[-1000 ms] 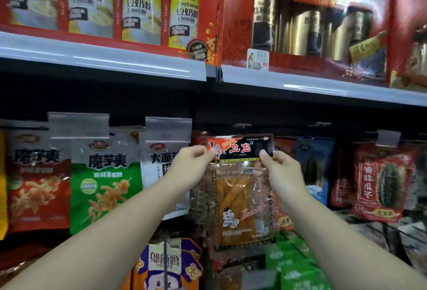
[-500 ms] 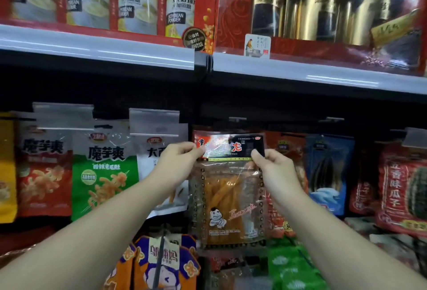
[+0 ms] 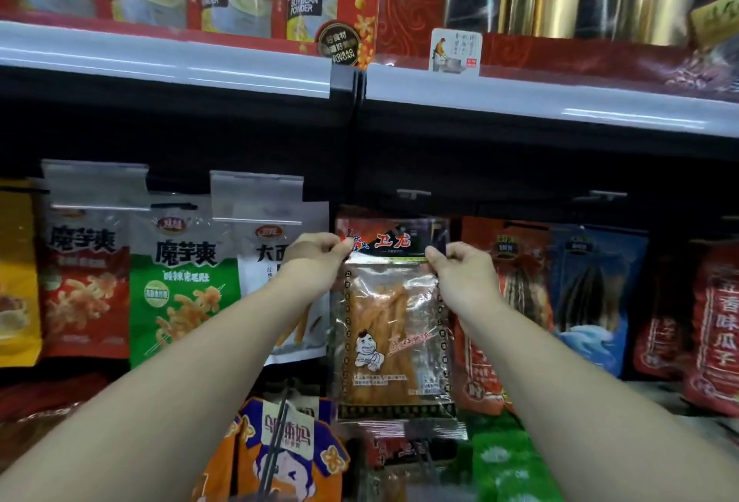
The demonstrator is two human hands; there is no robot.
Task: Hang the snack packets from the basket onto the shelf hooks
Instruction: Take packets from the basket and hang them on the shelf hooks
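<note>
A clear snack packet (image 3: pixel 394 325) with orange strips, a cartoon figure and a red-and-black header hangs upright in front of the hook row. My left hand (image 3: pixel 312 267) pinches its top left corner. My right hand (image 3: pixel 460 277) pinches its top right corner. The header sits just under the dark hook rail (image 3: pixel 414 194); the hook behind the packet is hidden. The basket is not in view.
Hanging packets fill the row: red (image 3: pixel 86 289), green (image 3: pixel 182 285) and white (image 3: pixel 276 257) ones to the left, red (image 3: pixel 508 261) and blue (image 3: pixel 592 293) ones to the right. Gift boxes (image 3: pixel 560 1) stand on the shelf above. More packets (image 3: pixel 288 449) hang below.
Both hands have kept their grip on the packet's top corners. The packet sits slightly closer to the rail and the view has shifted a little to the left and up.
</note>
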